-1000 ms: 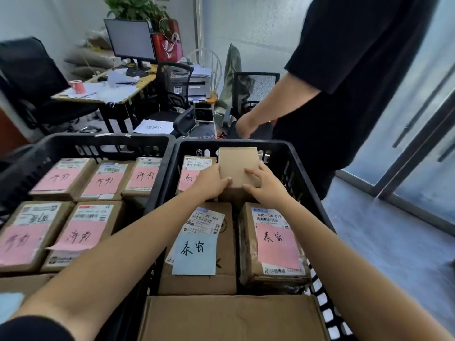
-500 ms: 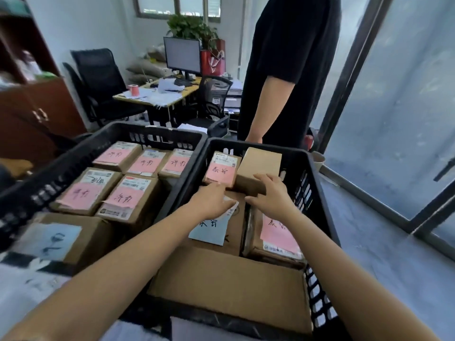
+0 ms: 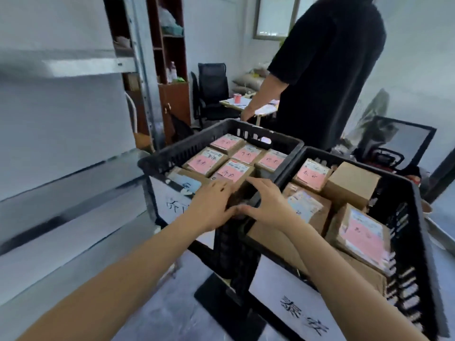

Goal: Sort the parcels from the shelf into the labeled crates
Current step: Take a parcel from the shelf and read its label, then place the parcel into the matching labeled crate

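Only the head view shows this moment. Both hands hold nothing. The left hand [image 3: 211, 205] and right hand [image 3: 267, 203] hover with loosely spread fingers and thumbs almost meeting, above the spot where the two crates' rims meet. Blur hides whether they touch the plastic. The parcels [image 3: 205, 161] already sorted lie flat with labels up. In the left crate [image 3: 221, 130] they are brown cartons with pink handwritten slips, packed side by side in rows. In the right crate [image 3: 407, 185] there are more cartons with pink slips, one with a pale blue slip just beside the right hand, and a plain box [image 3: 352, 184] with no visible label at the far side. Each crate has a white sheet [image 3: 302, 313] with handwriting on its front. The next move probably turns on the shelf [image 3: 81, 66], which stands to the left of the crates with its grey boards running away from the viewer. The left hand is nearer to it, so a reach would likely go leftward, away from both crates. The shelf is smeared by motion, and I cannot make out any parcel on it. A person [image 3: 327, 70] in black stands behind the crates.
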